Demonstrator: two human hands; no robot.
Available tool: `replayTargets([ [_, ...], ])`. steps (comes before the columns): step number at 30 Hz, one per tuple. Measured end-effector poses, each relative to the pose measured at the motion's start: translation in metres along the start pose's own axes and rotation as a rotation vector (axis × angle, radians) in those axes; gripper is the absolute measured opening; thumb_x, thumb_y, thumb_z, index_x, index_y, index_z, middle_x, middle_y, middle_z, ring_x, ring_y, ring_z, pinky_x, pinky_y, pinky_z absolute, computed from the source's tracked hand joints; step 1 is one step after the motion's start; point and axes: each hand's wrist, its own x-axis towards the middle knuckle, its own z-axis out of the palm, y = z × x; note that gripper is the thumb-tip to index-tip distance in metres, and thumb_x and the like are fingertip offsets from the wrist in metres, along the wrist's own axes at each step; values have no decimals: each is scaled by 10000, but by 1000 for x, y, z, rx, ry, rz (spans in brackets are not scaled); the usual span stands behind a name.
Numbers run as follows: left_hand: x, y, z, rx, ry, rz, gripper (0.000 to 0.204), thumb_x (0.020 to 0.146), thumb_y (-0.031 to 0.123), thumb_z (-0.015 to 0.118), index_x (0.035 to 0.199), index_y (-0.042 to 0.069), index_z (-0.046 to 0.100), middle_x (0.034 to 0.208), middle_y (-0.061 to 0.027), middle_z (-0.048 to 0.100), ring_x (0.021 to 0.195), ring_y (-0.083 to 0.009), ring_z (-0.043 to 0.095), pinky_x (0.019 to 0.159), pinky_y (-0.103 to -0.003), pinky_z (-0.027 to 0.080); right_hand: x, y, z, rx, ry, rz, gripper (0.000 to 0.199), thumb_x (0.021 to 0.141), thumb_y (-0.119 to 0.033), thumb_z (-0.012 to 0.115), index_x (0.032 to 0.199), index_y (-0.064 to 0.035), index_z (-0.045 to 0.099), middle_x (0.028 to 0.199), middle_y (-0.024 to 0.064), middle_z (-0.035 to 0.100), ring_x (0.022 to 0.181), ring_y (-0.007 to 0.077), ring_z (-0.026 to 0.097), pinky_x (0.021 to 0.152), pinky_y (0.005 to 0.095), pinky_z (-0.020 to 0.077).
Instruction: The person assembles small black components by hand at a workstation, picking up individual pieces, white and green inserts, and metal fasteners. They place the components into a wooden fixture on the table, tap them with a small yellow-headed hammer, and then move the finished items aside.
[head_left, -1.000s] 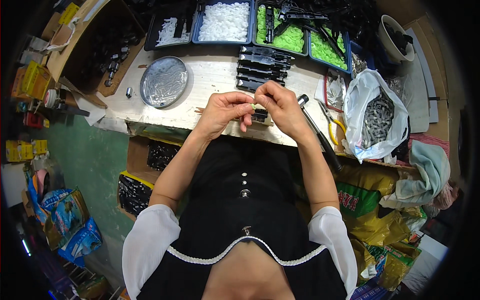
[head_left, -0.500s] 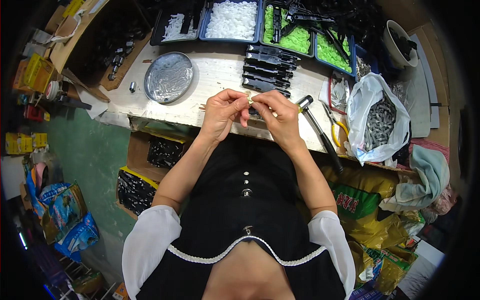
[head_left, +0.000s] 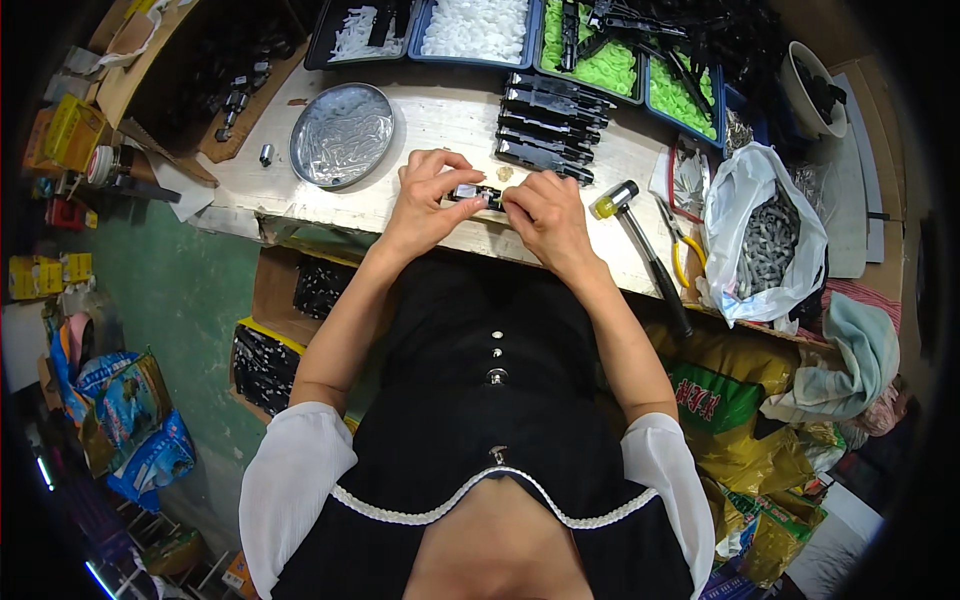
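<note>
Black part [head_left: 484,197]: placed near the front edge of the bench [head_left: 440,110]; held at its left end between slightly parted thumb and fingers of the left hand [head_left: 428,205]. Right hand [head_left: 549,222]: fingers bunched at the other end; whether anything is gripped cannot be told.

The left hand [head_left: 428,200] held a small black part [head_left: 488,194] near the front edge of the desk [head_left: 440,120], and the right hand [head_left: 554,222] was at its right end. A hammer [head_left: 664,282] lay beside the pliers [head_left: 676,238] with yellow handles.
</note>
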Motion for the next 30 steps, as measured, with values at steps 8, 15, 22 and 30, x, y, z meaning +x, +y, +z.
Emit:
replayTargets([
  [8, -2, 2, 7, 106, -108, 70, 265, 635, 179, 708, 889, 129, 651, 951, 1, 521, 966, -196, 413, 795, -341, 289, 3, 7, -7, 53, -97, 49, 93, 712, -86, 632, 805, -87, 626, 732, 12, 514, 743, 179, 477, 650, 324, 288],
  [15, 10, 5, 7, 148, -228, 50, 252, 630, 153, 693, 869, 106, 629, 921, -19, 513, 952, -213, 422, 804, -349, 285, 2, 2, -10, 38, -124, 54, 91, 710, -79, 627, 798, -100, 630, 725, 6, 493, 761, 181, 468, 660, 330, 280],
  [22, 37, 28, -1, 468, -463, 207, 134, 651, 169, 625, 760, 98, 594, 823, -44, 490, 851, -234, 427, 744, -377, 294, -7, 32, -45, 22, 42, 118, 101, 704, -61, 621, 796, -102, 618, 734, 10, 503, 761, 189, 480, 643, 334, 292],
  [30, 160, 81, 65, 454, -501, 372, 191, 716, 255, 625, 823, 97, 637, 846, -82, 564, 872, -266, 480, 747, -382, 340, -48, 146, -116, -315, 215, 517, 132, 752, -67, 522, 814, -32, 633, 775, 150, 556, 787, 329, 533, 680, 421, 428],
])
